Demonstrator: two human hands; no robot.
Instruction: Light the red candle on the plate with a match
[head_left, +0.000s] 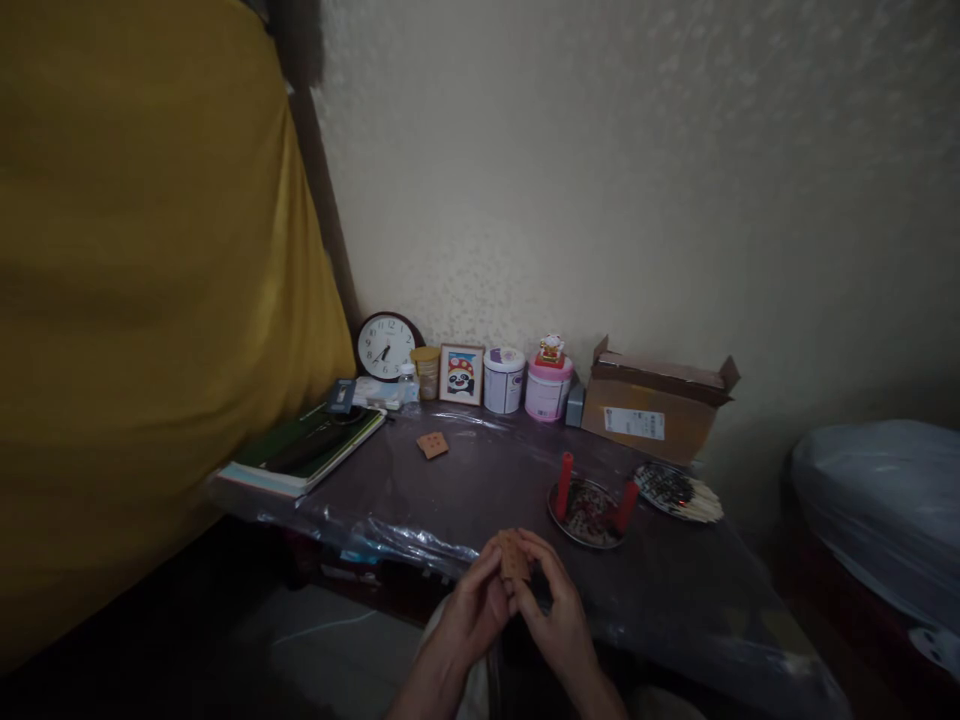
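Small tan playing cards [514, 556] are held upright between my two hands at the near edge of the table. My left hand [480, 595] grips them from the left side, and my right hand [553, 600] has its fingers and thumb closed on their right side. How many cards there are I cannot tell. Further back on the table lies a small pile of similar tan cards [432, 445] with red marks on the top one.
Two red candles [565, 487] stand on a round metal plate [585, 542] right of my hands. Burnt matches lie on a second plate [645, 498]. Along the wall are a clock [387, 346], a panda picture [461, 375], tins [504, 380] and a cardboard box [652, 405]. Books [300, 455] lie left.
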